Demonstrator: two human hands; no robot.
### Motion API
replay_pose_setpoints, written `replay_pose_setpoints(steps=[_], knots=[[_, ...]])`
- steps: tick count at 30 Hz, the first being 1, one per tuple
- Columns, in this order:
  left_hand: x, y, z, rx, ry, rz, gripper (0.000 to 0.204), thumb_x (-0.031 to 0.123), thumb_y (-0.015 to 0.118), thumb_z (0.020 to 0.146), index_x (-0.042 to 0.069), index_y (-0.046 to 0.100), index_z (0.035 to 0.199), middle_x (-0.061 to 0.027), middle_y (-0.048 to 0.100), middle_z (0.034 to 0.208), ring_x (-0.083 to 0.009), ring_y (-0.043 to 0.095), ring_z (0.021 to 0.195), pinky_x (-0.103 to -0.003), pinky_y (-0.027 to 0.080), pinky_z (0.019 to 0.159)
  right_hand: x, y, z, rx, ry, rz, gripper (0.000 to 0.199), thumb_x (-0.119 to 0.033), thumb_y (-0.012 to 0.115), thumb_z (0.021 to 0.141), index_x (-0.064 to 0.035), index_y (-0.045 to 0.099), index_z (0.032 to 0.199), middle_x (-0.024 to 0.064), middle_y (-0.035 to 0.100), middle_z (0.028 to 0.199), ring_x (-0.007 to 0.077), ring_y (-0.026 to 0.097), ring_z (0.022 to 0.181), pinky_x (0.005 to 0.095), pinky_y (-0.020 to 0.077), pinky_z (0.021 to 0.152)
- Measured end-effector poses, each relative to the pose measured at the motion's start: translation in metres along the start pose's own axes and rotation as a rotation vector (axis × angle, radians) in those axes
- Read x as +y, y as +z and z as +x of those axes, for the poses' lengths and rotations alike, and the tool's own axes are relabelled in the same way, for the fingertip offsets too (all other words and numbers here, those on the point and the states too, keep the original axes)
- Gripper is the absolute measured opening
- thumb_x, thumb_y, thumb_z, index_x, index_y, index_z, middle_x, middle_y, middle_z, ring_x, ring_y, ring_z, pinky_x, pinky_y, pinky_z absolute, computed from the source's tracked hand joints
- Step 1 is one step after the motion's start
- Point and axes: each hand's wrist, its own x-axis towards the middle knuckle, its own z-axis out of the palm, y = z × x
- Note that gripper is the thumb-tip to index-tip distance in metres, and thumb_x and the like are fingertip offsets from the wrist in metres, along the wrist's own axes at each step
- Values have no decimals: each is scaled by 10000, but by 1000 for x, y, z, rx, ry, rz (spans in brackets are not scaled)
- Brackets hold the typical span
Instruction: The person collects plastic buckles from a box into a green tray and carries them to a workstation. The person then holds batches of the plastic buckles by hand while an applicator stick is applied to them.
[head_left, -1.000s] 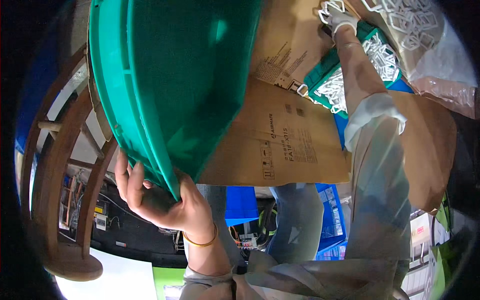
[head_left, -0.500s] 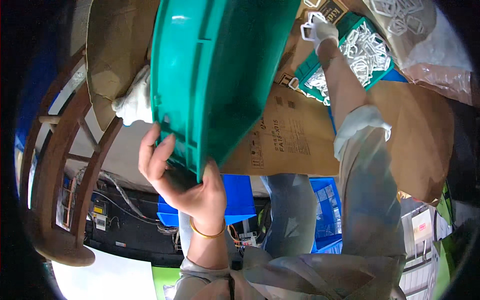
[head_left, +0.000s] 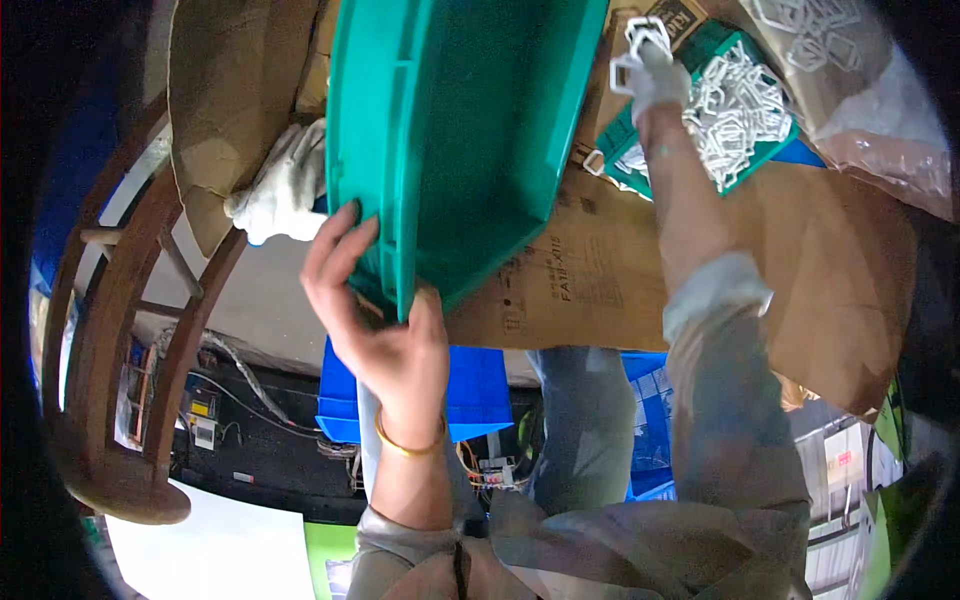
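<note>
Left hand (head_left: 385,335), bare: fingers (head_left: 335,255) and thumb clamped on the near rim of the empty green bin (head_left: 470,140), which is held tilted above the cardboard-covered desk (head_left: 820,270). Grip is taken on one rim only; a slip or swing of the bin is judged possible. White glove (head_left: 280,195) lies just beside the bin's left wall and could be knocked off the cardboard edge.

Farther out, right hand (head_left: 655,75), gloved, fingers closed on white plastic clips (head_left: 640,45) above the small green tray (head_left: 740,100) of clips. Little free room between bin and tray; clips could be spilled.
</note>
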Motion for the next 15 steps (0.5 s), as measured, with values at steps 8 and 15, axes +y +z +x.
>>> replay_pose_setpoints(steps=[8,15], knots=[[-29,54,17,-101,72,-311,530,-157,509,626,16,574,1124,-148,583,1195,-301,535,1181,-381,367,1064,-81,-184,-99,18,9,239,197,-146,499,959,-59,651,1050,123,648,1026,214,609,956,330,499,842],[-56,114,52,-172,20,-455,472,-123,543,701,24,549,1149,-139,589,1146,-281,563,1141,-374,442,994,-35,-259,-129,1040,401,3121,271,-203,452,968,-158,585,1201,27,584,1246,181,553,1103,336,440,948]])
